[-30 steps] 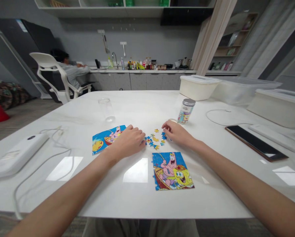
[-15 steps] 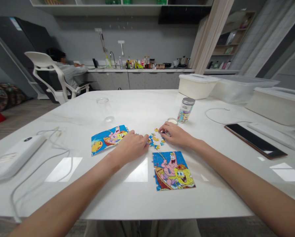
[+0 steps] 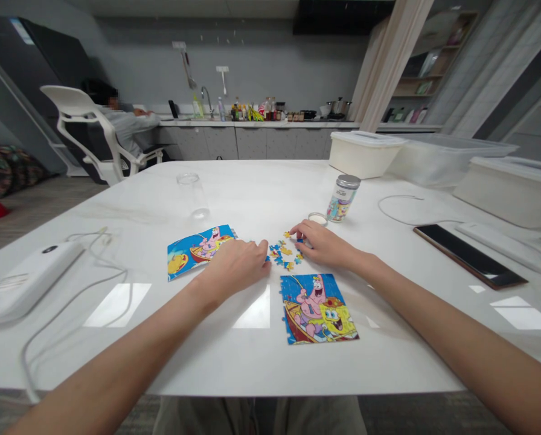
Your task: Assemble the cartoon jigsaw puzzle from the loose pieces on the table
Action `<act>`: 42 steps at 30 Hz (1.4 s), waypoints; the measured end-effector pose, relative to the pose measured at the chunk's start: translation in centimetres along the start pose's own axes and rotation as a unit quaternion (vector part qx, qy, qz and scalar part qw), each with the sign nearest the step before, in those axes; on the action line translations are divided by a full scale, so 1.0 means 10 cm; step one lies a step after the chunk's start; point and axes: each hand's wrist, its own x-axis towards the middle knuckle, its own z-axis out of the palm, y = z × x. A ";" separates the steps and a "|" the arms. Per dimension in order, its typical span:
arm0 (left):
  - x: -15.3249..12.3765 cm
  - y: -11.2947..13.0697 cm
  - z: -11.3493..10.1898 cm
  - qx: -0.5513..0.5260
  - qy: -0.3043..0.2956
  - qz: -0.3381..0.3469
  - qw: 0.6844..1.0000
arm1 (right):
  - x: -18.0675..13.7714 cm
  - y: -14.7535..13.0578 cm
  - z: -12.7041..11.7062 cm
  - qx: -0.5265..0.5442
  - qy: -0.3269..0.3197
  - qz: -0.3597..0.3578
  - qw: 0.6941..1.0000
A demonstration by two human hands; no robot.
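Loose jigsaw puzzle pieces (image 3: 285, 250) lie in a small pile between my two hands. At the left of the pile is my left hand (image 3: 238, 263), its fingers curled down and closed; what they hold, if anything, is hidden. My right hand (image 3: 318, 241) rests on the pile's right side, fingers bent and apart, tips touching the table by the pieces. A partly assembled cartoon puzzle (image 3: 319, 309) lies flat nearer to me, its left edge showing open tabs. Beyond my left hand, a picture sheet (image 3: 193, 252) with the same cartoon is partly covered by that hand.
A picture-covered tin (image 3: 343, 198) stands behind my right hand, with a round lid (image 3: 317, 219) beside it. A clear jar (image 3: 192, 196) is farther left. A phone (image 3: 468, 256), cables, a white device (image 3: 28, 281) and storage bins (image 3: 365, 154) line the sides. A person sits far left.
The view has tilted slightly. My left hand has drawn a little left, its fingers more tucked in, showing more of the pile. My right hand stays nearly where it was.
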 end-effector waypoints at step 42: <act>0.01 0.06 -0.02 0.005 -0.019 0.049 0.999 | 0.01 -0.07 0.03 -0.006 -0.015 -0.018 1.000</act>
